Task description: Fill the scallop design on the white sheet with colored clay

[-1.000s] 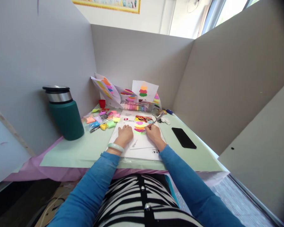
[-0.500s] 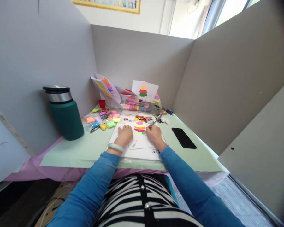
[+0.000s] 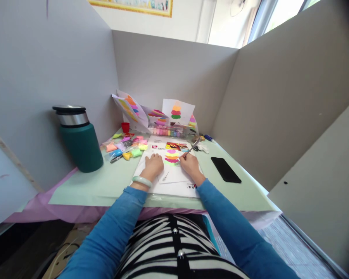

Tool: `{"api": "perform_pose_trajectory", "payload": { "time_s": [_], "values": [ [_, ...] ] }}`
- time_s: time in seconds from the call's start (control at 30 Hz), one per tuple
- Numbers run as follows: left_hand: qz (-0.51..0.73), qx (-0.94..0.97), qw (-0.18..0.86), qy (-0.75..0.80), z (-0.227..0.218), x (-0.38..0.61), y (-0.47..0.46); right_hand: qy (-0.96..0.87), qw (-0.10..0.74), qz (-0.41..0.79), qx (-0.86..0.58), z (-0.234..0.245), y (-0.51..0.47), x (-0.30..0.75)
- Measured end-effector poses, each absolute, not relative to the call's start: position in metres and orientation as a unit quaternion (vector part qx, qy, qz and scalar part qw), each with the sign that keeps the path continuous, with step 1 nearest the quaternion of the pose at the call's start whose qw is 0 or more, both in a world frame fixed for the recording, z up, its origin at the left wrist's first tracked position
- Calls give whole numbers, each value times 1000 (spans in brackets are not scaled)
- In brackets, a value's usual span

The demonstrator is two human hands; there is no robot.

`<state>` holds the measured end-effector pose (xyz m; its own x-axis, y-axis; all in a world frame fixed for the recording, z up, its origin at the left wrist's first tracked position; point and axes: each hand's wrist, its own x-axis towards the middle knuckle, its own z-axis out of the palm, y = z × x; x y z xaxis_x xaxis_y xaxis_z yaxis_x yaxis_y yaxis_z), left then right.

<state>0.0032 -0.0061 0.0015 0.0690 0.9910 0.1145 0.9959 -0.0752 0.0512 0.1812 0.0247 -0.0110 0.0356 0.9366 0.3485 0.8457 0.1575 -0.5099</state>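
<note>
Layered picture [image 3: 171, 156], apparently soft clay, lies on the white paper [image 3: 177, 176] before me; nearer is a thin tool [image 3: 165, 176] too small to identify. My left grip [image 3: 154, 164] rests beside the picture, palm hidden, so I cannot tell whether it is closed. My right grip [image 3: 189, 164] is clamped on a fork [image 3: 194, 145], shifted slightly rightward since a second ago, so its tines sit beside the green lower edge, contact unclear. Farther off on the desk [image 3: 107, 188], bright packets [image 3: 127, 155] overlap; above, a gilt-framed print [image 3: 133, 6] is cut off.

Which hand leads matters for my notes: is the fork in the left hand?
No, the right hand grips the fork, while the left hand rests on the paper.
</note>
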Motion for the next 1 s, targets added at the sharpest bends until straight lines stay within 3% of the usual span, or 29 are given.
{"api": "perform_pose_trajectory", "payload": {
  "time_s": [0.4,0.67,1.0],
  "values": [
    [-64,-729,14,-681,2,3,-7,-672,289,89,-676,-8,31,193],
    [-63,-730,13,-681,1,3,-6,-682,358,131,-625,-8,26,189],
    [-65,-733,16,-677,-1,2,-4,-658,282,77,-694,-7,31,196]
  ]
}}
